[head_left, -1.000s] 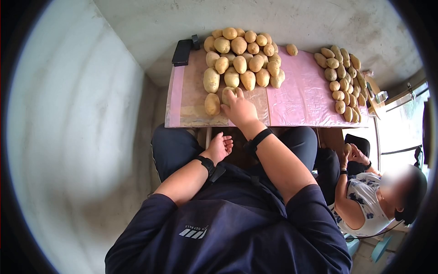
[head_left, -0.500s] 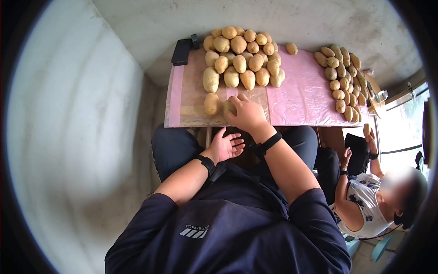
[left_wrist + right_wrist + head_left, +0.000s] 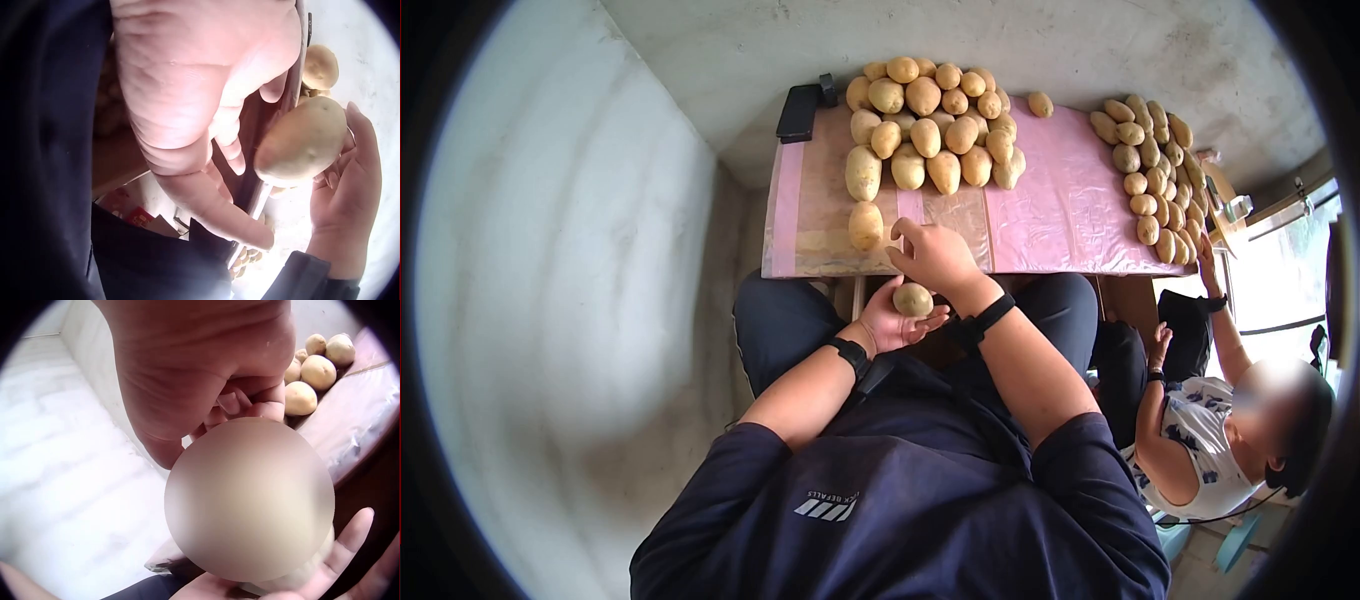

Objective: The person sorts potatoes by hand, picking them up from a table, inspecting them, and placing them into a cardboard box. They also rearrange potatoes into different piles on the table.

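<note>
A potato (image 3: 913, 300) is over the palm of my left hand (image 3: 887, 322), whose fingers are extended in the head and left wrist views. Just above it is my right hand (image 3: 940, 258), its fingers loosely bent and apart from the potato in the head view. In the left wrist view the potato (image 3: 303, 140) overlaps the right fingers. A round blur covers most of it in the right wrist view. One potato (image 3: 865, 229) lies alone near the table's front edge, before a large group of potatoes (image 3: 925, 145).
On the pink-covered table (image 3: 1050, 210) a black phone (image 3: 799, 113) lies at the back left. A single potato (image 3: 1040, 105) sits by the wall. Another potato group (image 3: 1160, 185) is at the right end, where another person (image 3: 1190, 430) reaches up.
My right hand took a potato from beside the lone one and brought it back to my left hand. The left hand opened out under it. The other person's arm moved to the right-hand group.
</note>
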`<state>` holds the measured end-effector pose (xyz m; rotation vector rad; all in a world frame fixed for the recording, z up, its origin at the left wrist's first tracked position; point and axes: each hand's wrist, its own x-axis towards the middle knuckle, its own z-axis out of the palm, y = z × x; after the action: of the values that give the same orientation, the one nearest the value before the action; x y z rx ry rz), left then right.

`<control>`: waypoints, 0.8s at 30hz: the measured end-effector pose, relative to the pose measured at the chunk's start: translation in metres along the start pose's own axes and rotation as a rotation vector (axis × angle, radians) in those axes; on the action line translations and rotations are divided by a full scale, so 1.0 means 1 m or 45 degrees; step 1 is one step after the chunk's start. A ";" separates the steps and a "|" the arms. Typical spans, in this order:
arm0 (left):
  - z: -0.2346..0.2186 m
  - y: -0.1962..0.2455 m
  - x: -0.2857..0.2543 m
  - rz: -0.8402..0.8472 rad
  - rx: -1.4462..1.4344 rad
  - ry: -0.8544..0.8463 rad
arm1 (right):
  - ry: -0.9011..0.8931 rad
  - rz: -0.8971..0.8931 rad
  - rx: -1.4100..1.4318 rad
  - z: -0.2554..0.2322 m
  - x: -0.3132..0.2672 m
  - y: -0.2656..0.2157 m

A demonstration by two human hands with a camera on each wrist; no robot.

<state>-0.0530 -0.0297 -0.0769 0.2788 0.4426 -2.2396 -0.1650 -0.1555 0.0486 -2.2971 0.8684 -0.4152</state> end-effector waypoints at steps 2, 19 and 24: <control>-0.004 -0.001 0.000 0.031 0.146 0.127 | 0.037 0.001 0.016 0.005 0.000 0.005; -0.034 0.000 0.010 0.742 0.369 1.063 | -0.146 -0.099 -0.172 0.023 0.006 -0.057; -0.031 0.009 0.005 0.759 0.204 1.056 | -0.276 -0.163 -0.238 0.032 0.013 -0.059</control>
<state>-0.0475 -0.0257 -0.1089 1.2654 0.5132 -1.4936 -0.1121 -0.1160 0.0649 -2.5217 0.6794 -0.1390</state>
